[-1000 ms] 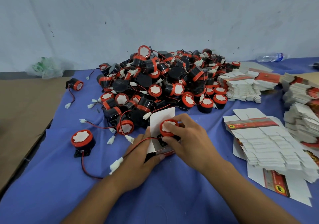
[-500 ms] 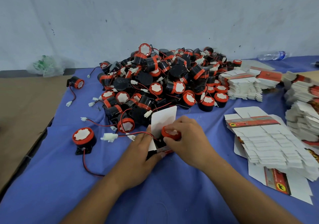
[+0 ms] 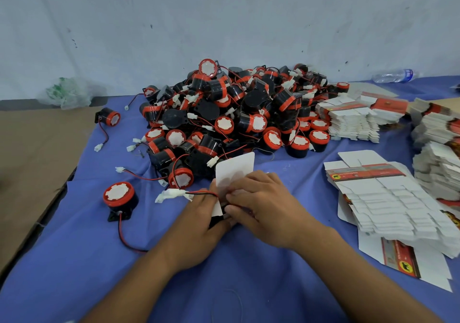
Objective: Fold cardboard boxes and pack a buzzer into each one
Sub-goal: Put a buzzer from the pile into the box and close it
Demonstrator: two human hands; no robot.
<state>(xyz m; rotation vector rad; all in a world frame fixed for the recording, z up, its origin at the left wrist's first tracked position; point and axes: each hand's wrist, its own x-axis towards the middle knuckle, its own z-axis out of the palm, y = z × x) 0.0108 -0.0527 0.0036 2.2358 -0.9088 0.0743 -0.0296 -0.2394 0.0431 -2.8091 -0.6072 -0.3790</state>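
On worktop (image 3: 74, 260), box (image 3: 217, 209) being gripped: left hand (image 3: 199, 220) clasping side, right hand (image 3: 263, 205) curled over mouth — buzzer being hidden beneath, only lead (image 3: 201, 193) being shown, trailing left. Just behind raised flap (image 3: 235, 170), buzzer pile (image 3: 236, 113); flat cartons (image 3: 388, 198) stacked right.

A pale grey-white wall (image 3: 224, 19) fills the upper half of the view, plain and matte, flecked with small dark scuffs; a dark strip (image 3: 15, 103) runs along its foot at the left. The work surface is covered by a blue cloth (image 3: 74, 260), lightly creased, reaching back to the wall; to its left lies a flat brown sheet (image 3: 32, 153) that looks like cardboard, with a dark gap along the cloth's edge. A crumpled clear plastic bag (image 3: 68, 93) with green print sits against the wall at the left; a plastic water bottle (image 3: 394, 75) lies on its side at the far right. The light is even and soft; shadows are faint.
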